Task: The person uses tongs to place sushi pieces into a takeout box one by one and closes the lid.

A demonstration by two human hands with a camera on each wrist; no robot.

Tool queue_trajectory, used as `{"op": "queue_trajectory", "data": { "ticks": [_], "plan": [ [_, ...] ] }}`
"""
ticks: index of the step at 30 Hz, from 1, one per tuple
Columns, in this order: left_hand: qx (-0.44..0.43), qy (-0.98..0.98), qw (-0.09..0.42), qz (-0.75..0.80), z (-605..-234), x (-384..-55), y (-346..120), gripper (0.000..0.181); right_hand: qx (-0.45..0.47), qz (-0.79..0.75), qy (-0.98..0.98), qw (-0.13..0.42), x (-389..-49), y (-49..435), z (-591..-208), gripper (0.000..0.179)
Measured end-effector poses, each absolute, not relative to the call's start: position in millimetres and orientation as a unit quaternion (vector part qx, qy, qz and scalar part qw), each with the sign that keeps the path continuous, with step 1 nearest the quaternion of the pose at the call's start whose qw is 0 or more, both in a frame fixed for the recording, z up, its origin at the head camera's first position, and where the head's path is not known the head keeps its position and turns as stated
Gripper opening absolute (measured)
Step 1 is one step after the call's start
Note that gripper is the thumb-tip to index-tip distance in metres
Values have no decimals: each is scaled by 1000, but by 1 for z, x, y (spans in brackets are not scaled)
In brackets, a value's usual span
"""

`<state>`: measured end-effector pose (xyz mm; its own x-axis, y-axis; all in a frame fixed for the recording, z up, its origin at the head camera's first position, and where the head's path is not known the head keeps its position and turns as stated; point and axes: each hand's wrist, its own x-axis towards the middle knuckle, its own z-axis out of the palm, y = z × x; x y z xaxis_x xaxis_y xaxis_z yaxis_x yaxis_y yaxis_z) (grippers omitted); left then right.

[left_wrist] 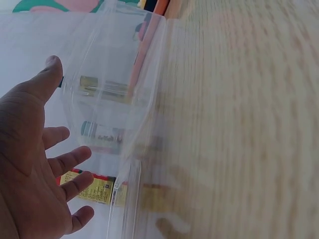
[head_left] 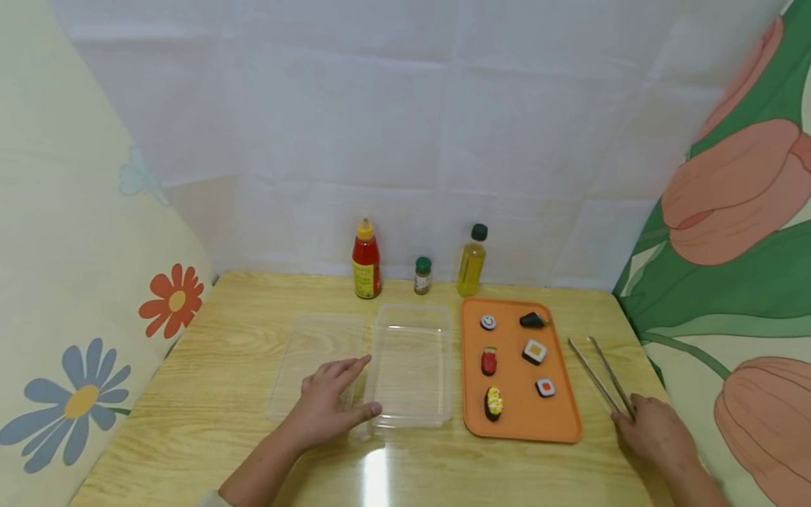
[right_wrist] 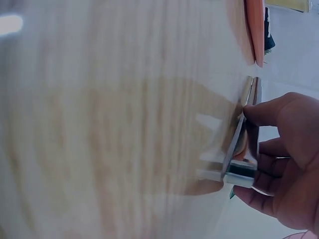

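Observation:
My left hand (head_left: 329,405) hovers with spread, relaxed fingers beside the left wall of a clear plastic box (head_left: 412,424). Beneath it lies a flat clear lid (head_left: 317,338), partly hidden by the hand. In the left wrist view the palm faces the box and holds nothing. On the right, my right hand (head_left: 659,433) grips metal tongs (head_left: 598,373) near their rear end, with the tips spread and pointing away from me. The right wrist view shows thumb and fingers around the tongs (right_wrist: 241,172), low over the table.
An orange tray (head_left: 522,426) carries several sushi pieces, including a yellow-topped one (head_left: 493,403) and a black cone-shaped one (head_left: 532,320). Along the back wall stand a red sauce bottle (head_left: 366,264), a small spice jar (head_left: 422,276) and an oil bottle (head_left: 472,264).

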<state>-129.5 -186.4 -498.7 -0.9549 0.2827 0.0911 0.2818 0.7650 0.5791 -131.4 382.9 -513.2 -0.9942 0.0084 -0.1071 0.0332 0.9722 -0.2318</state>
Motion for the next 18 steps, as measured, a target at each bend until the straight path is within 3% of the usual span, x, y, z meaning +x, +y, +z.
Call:
{"op": "queue_trajectory", "data": {
  "ticks": [18],
  "plan": [
    [152, 941, -12, 302, -500, -132, -184, 86, 46, -153, 987, 3, -123, 375, -504, 62]
  ]
}}
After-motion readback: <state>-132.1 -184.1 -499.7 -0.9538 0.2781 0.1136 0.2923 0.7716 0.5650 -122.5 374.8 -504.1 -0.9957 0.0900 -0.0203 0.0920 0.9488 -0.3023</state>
